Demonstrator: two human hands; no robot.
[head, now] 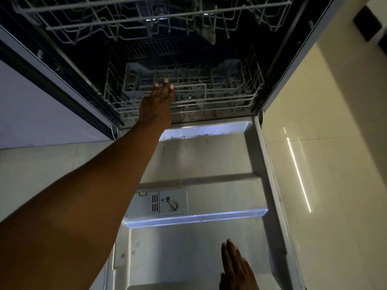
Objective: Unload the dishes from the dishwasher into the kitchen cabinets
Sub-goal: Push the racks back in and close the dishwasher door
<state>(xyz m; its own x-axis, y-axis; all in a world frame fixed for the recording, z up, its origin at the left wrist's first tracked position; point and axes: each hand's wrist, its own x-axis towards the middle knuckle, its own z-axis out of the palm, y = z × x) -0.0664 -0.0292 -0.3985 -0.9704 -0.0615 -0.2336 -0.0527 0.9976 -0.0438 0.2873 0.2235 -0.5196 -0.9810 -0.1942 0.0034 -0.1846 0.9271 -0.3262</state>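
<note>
Fingers [165, 84] of the left hand [156, 105] are being held straight and relaxed against the front rim of the lower rack [230, 101], gripping nothing. No dishes are being shown plainly in the dim racks. The right hand [236, 266] is being held flat, fingers together, over the open dishwasher door [209, 158]. The upper rack [146, 19] is being seen above.

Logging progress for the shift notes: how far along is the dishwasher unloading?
Apparently near the end: the upper rack and lower rack show no dishes, though the interior is dim. In hand: the left hand, fingers straight, reaches to the lower rack's front; the right hand is open above the door. Left: shutting the door.
</note>
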